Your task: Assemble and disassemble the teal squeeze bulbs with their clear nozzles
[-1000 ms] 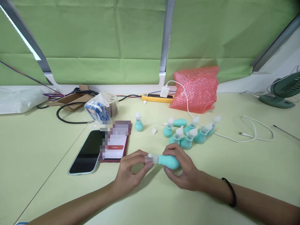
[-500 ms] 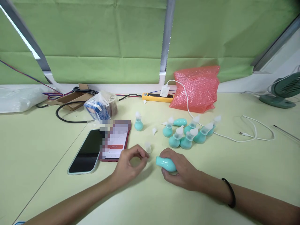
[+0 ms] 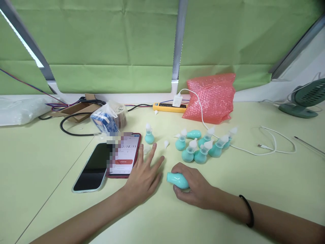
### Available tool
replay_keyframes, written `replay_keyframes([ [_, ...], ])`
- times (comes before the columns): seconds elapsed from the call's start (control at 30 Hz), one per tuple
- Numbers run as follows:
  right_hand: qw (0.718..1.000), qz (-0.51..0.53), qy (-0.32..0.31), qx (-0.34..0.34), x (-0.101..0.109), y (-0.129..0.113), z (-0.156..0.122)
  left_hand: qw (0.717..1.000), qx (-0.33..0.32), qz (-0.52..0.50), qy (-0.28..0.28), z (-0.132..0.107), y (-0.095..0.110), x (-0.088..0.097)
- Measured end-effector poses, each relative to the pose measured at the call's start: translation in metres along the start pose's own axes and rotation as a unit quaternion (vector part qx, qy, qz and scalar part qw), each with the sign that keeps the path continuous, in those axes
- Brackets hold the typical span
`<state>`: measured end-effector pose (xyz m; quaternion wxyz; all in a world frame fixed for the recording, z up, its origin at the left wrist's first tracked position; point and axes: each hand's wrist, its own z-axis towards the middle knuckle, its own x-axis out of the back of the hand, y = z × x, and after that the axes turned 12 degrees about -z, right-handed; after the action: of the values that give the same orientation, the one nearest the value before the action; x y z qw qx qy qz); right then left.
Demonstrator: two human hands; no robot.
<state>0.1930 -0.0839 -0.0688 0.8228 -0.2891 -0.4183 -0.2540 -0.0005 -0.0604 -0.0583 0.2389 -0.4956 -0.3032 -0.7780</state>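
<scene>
My right hand (image 3: 191, 186) is wrapped around a teal rubber bulb (image 3: 179, 180), its open neck pointing left. To its left, my left hand (image 3: 144, 176) is spread over the table beside the lit phone (image 3: 127, 152), holding nothing. A small translucent piece (image 3: 146, 149) shows partly behind its fingertips. Just beyond stands a teal bulb with a clear neck and white tip (image 3: 149, 135). Several similar assembled bulbs (image 3: 188, 155) are grouped beyond my right hand, with a bare teal bulb (image 3: 193, 134) lying among them. A loose white tip (image 3: 166, 144) lies between.
A dark-screened phone (image 3: 91, 167) lies at left. Behind are a plastic-wrapped bundle (image 3: 109, 117), a yellow power strip (image 3: 169, 107) and a red bubble-wrap bag (image 3: 210, 100). A white cable (image 3: 276, 144) curls at right, near a green fan (image 3: 304, 100).
My left hand has opened from a curled, near-pinched pose into spread fingers. The translucent piece now appears farther left and farther back. My right hand keeps its hold on the bulb.
</scene>
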Motion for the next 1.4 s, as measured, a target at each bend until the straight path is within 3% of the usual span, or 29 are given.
replay_keyframes([
  [0.27,1.0,0.004,-0.009,0.001,0.005,-0.003,0.002,0.991,0.056,0.093,0.077,0.006,-0.006,0.0],
  [0.5,1.0,0.004,-0.004,0.0,0.002,-0.002,-0.001,0.991,0.015,0.132,0.034,0.004,0.002,0.0],
  [0.67,0.999,0.014,0.035,0.009,-0.001,0.001,-0.003,0.993,-0.101,0.04,-0.04,-0.006,0.009,-0.004],
  [0.77,0.998,0.027,0.054,0.003,-0.001,0.001,-0.002,0.99,-0.101,-0.1,-0.009,-0.01,0.01,-0.008],
  [0.87,0.998,0.037,0.06,-0.006,-0.001,0.001,-0.003,0.963,-0.033,-0.263,0.041,-0.011,0.01,-0.007],
  [0.97,0.998,0.04,0.05,0.003,-0.002,0.002,-0.004,0.928,0.018,-0.368,0.054,-0.011,0.012,-0.001],
  [1.1,0.999,0.033,0.04,0.006,-0.001,0.001,-0.003,0.87,0.1,-0.483,-0.006,-0.013,0.018,0.005],
  [1.23,0.999,0.042,0.015,0.005,0.001,0.0,-0.002,0.805,0.126,-0.576,-0.064,-0.013,0.021,0.007],
  [1.4,0.998,0.063,0.021,0.005,-0.001,0.0,-0.001,0.77,0.156,-0.607,-0.122,-0.01,0.024,0.012],
])
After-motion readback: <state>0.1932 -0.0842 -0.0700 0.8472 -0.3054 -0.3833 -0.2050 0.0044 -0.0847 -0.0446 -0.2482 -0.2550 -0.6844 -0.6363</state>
